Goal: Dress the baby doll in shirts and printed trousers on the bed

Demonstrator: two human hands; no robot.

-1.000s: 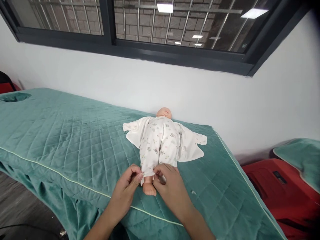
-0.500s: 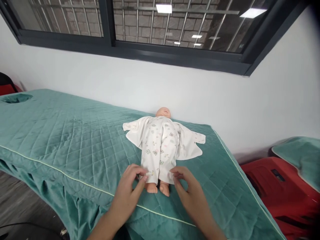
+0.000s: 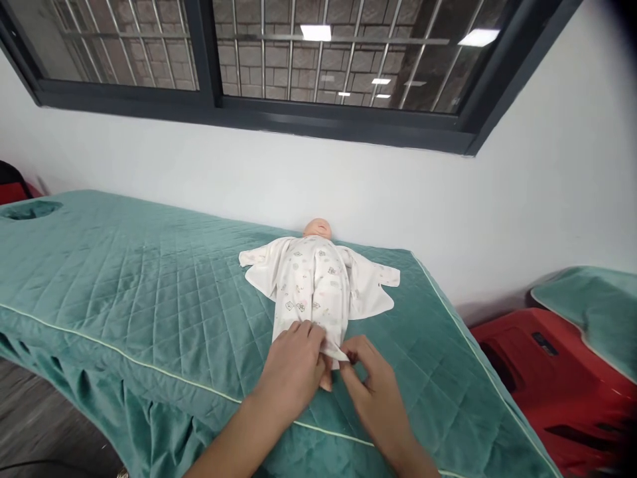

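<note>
Head view, the only one: the doll [image 3: 317,230] lies on the green bed [image 3: 174,285], its head by the wall [image 3: 432,206], dressed in patterned trousers [image 3: 311,282], with a white jacket [image 3: 367,292] spread out at both sides. A second ago both hands were at the other trouser leg; half a second later both feet showed, and now the fingers have met at the leg nearer the red chair [image 3: 552,378]. I see the right hand [image 3: 371,385] pinching that hem and drawing its corner outwards. The left hand [image 3: 291,368] lies across the cloth, curled; its fingertips are hidden, so I can't tell whether it grips. One foot [image 3: 326,382] peeks out between them. To my eye, the adjusting has passed from one cuff to the other.
</note>
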